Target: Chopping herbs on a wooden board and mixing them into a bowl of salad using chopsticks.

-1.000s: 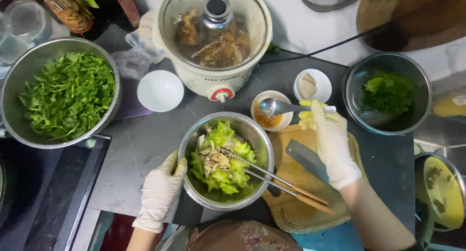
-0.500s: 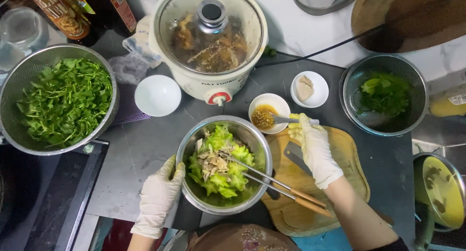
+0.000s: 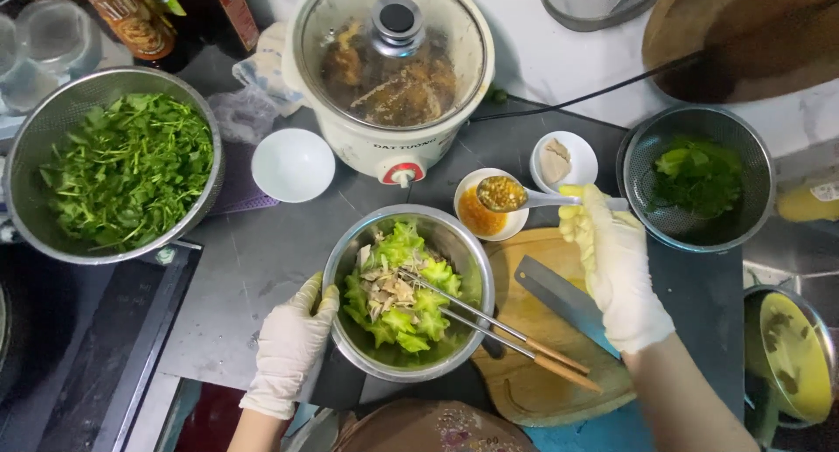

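Now the right hand [image 3: 616, 273], in a pale glove, has its fingers closed on the handle of a metal spoon [image 3: 516, 195]. The spoon's bowl is full of an orange, seedy sauce and hangs just above the small white sauce dish [image 3: 482, 216]. The long axis of the spoon runs almost level, from the hand on the right toward the left, so the loaded end points away from the hand and sits just beyond the far right rim of the steel bowl [image 3: 408, 292]. That bowl, with green leaves and pale shredded pieces inside, lies toward the near edge of the dark counter [image 3: 262, 251], nearer to the person than the spoon and slightly to its left.

The left hand [image 3: 290, 347], also gloved, is pressed flat against the left outer wall of the steel bowl, fingers curved to it, not gripping anything else. The two hands are well apart, one on each side of the bowl. A pair of chopsticks [image 3: 498, 330] leans in the bowl, tips in the leaves and handles over the wooden cutting board [image 3: 542, 365], where a knife [image 3: 559, 296] also lies. The right hand is clearly the nearer one to the sauce.
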